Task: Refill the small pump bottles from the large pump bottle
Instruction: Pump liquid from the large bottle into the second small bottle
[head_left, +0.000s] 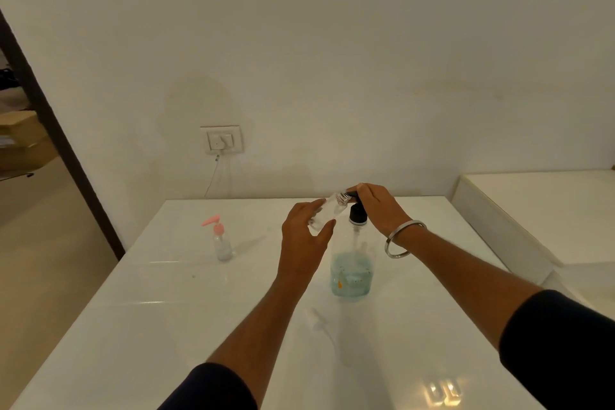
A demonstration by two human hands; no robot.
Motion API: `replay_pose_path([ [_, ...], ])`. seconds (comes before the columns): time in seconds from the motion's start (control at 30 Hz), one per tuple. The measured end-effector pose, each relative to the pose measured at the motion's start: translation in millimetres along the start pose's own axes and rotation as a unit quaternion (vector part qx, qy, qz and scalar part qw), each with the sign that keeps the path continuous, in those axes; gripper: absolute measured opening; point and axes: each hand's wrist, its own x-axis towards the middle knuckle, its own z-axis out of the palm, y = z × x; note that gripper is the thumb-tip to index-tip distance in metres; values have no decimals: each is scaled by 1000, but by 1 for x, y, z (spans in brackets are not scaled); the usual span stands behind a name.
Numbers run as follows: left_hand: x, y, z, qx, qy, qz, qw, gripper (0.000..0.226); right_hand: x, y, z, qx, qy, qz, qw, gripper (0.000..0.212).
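You stand at a glossy white table [166, 326] pushed against a plain cream wall [332, 27]. The large pump bottle [352, 273] stands upright near the table's middle, clear, with pale blue liquid filling its lower part. Your right hand [379, 206] rests palm-down over its black pump head [357, 215], fingers curled on top. Just left of that pump, your left hand [306, 240] grips a small clear bottle [327, 213], uncapped and tilted so its open neck meets the spout. A second small bottle [222, 245] with a pink pump stands well left of the large bottle. A wall socket [222, 139] sits behind it, a thin cord hanging down. A doorway [20, 143] opens far left.
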Motion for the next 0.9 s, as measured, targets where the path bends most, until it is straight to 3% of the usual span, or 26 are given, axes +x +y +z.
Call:
replay_pose_path([
  [0.23, -1, 7, -3, -8, -5, -12, 1000, 41, 2, -2, -5, -16, -7, 28, 999, 46],
  [0.6, -3, 2, -3, 9, -8, 1, 1000, 39, 0, 9, 7, 14, 16, 7, 1000, 39],
  [0.9, -3, 8, -3, 4, -3, 0, 1000, 41, 6, 1, -5, -43, -5, -11, 999, 39],
])
